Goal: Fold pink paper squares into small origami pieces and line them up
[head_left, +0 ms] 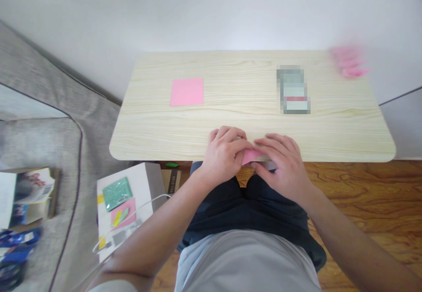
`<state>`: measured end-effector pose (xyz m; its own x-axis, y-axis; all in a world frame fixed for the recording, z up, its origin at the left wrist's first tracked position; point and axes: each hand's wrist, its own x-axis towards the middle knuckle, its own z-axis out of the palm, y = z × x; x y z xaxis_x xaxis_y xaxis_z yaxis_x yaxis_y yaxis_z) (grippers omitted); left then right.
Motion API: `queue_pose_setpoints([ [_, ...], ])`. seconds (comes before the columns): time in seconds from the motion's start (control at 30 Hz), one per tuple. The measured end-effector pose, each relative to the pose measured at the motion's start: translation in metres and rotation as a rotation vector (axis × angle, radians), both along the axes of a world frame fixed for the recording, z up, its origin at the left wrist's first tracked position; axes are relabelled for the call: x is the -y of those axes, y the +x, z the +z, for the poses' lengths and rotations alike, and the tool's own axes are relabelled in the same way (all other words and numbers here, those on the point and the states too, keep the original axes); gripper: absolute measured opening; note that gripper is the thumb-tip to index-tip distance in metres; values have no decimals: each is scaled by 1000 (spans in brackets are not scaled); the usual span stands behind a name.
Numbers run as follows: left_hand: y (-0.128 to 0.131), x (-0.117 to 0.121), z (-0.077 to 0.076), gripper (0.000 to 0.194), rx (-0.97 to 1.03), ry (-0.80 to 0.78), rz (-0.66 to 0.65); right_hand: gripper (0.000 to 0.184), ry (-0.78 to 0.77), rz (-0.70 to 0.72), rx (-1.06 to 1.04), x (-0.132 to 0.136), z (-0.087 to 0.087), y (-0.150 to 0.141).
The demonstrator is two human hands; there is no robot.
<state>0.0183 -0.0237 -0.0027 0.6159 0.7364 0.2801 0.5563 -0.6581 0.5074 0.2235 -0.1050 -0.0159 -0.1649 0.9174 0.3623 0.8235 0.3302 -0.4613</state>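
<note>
A small folded piece of pink paper (250, 156) is at the table's front edge, between my two hands. My left hand (224, 153) is closed, with its thumb and index finger pinching the paper's left side. My right hand (281, 164) has its fingertips on the paper's right part and the thumb just below, closed lightly around it. Part of the paper is covered by my fingers. Farther back on the left lies a flat pink square sheet (187, 91).
The pale wooden table (237, 107) stands against a wall. On it are a pixelated phone-like object (294, 90) and a pink folded-paper pile (350, 61) at the back right. Below left, a white box (141, 182) carries a green packet (117, 194) and a white cable (150, 202).
</note>
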Motion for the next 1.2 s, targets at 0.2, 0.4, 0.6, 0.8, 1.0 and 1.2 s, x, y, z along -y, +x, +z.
queue_pose_setpoints([
  [0.2, -7, 3, -2, 20, -12, 54, 10, 26, 74, -53, -56, 1, -5, -7],
  [0.4, -17, 14, 4, 18, -35, 3, -21, 25, 47, -92, -81, 4, -5, -14],
  [0.6, -21, 19, 4, 19, -26, -1, -3, 22, 41, -103, -61, 5, -5, -17],
  [0.8, -23, 18, 5, 27, -25, -26, 13, 18, 23, -97, -32, 4, -2, -17],
  [1.0, -20, 14, 7, 25, -31, -23, 68, 11, 21, -118, -40, -2, 1, -19],
  [1.2, -12, 6, 4, 18, -21, -19, 155, 16, 24, -160, -14, -12, 2, -20],
])
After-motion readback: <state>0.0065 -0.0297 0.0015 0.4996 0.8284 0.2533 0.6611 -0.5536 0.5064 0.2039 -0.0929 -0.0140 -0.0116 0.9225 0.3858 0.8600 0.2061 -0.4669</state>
